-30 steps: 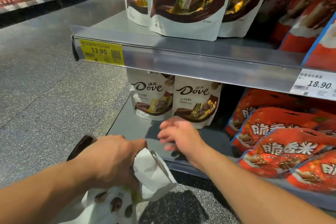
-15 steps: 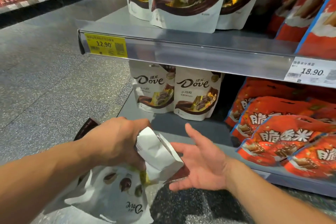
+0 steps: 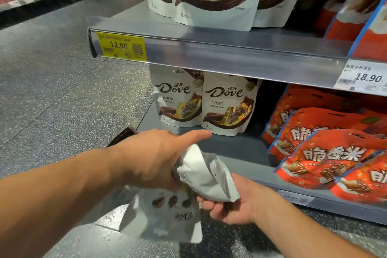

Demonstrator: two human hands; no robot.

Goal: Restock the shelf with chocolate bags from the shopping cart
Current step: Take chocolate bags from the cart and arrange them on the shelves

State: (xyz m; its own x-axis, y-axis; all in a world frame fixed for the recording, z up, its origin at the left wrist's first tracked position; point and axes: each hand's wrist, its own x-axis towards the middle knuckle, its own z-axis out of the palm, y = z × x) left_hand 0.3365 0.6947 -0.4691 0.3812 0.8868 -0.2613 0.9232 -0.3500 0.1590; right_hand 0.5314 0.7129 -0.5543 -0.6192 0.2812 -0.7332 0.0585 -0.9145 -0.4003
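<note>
The left forearm and right forearm are bare from wrist to picture edge. The left grip and right grip are bare too.

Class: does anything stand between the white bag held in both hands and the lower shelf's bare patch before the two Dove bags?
Nothing visible does. The white bag, gripped by the left hand and right hand, faces the bare lower shelf; Dove bags stand behind, orange bags lie right.

Orange snack bags lie overlapping at the right below a white 18.90 price tag, with a yellow 12.90 tag over the grey speckled floor.
</note>
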